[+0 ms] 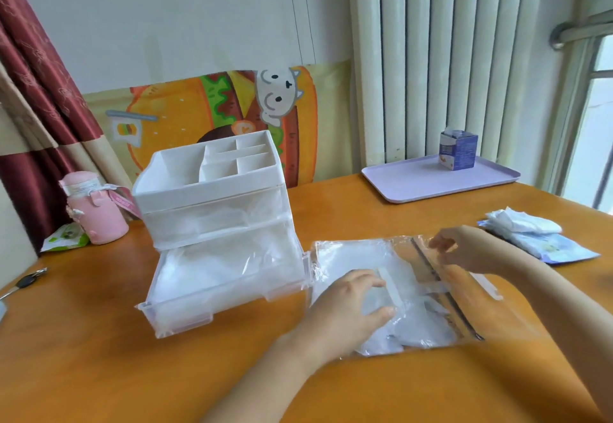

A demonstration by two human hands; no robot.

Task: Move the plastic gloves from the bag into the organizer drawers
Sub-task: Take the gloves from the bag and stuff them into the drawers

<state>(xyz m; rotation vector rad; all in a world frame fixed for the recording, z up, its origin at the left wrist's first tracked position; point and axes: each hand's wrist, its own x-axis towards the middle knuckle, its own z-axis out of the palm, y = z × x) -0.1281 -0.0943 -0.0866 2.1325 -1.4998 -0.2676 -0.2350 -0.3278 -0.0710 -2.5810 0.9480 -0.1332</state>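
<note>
A clear zip bag (428,326) lies flat on the orange table, right of centre, with whitish plastic gloves (351,258) inside. My left hand (348,303) rests on the bag's left part with fingers spread. My right hand (464,250) pinches the bag's upper edge by the dark zip strip. The white organizer (212,203) stands left of the bag. Its bottom drawer (212,290) is pulled out toward me and holds crumpled clear plastic gloves. The drawer above it is pushed in and also shows plastic inside.
A lilac tray (441,180) with a small blue carton (457,150) sits at the back right. White packets (530,233) lie at the right edge. A pink bottle (96,210), a green wrapper (64,237) and keys (26,281) are on the left.
</note>
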